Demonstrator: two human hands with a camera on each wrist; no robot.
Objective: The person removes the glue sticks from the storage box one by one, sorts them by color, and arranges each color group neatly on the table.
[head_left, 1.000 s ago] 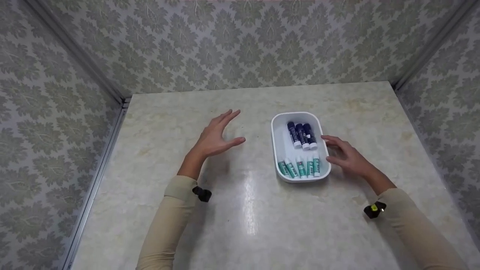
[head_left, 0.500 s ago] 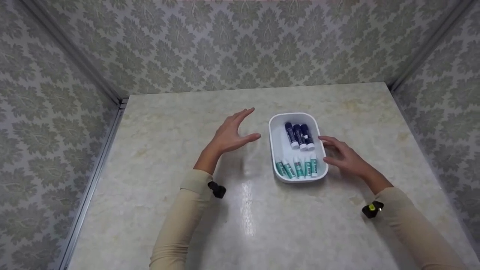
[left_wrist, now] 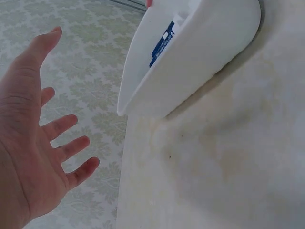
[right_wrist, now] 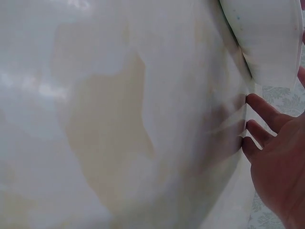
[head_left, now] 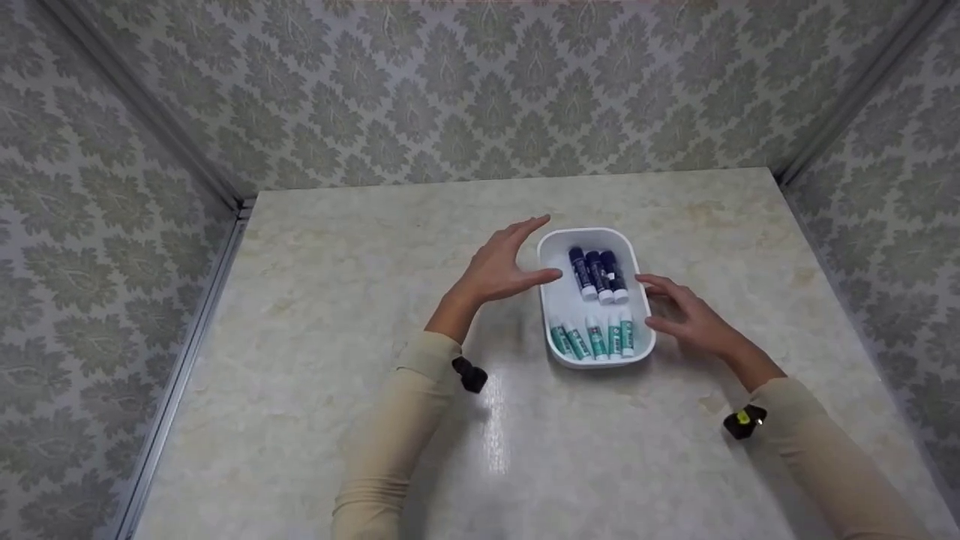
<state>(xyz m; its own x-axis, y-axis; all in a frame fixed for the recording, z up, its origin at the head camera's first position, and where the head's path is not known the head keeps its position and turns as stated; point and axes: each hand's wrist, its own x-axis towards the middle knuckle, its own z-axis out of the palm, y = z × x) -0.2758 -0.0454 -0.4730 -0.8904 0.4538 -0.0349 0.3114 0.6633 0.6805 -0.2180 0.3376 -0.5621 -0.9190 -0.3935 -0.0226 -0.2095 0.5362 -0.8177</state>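
Observation:
A white oval tray (head_left: pixel 555 304) (left_wrist: pixel 205 52) (right_wrist: pixel 271 38) sits on the marble table (head_left: pixel 337 300). It holds three dark blue sticks (head_left: pixel 598 274) at the back and several teal sticks (head_left: pixel 596 337) in front. My left hand (head_left: pixel 501 264) (left_wrist: pixel 33 143) hovers at the tray's left rim with fingers spread and straight, holding nothing. My right hand (head_left: pixel 686 311) (right_wrist: pixel 276 162) lies by the tray's right rim, fingers extended, thumb close to the rim; whether it touches the tray is not plain.
Patterned wallpaper walls (head_left: pixel 480 90) close in the table at the back and on both sides. A metal rail (head_left: pixel 187 352) runs along the table's left edge. Beige sleeves cover both forearms, each with a small wrist camera.
My left hand has moved rightward across the table, from well left of the tray to its left rim. The right hand and the tray have stayed nearly still.

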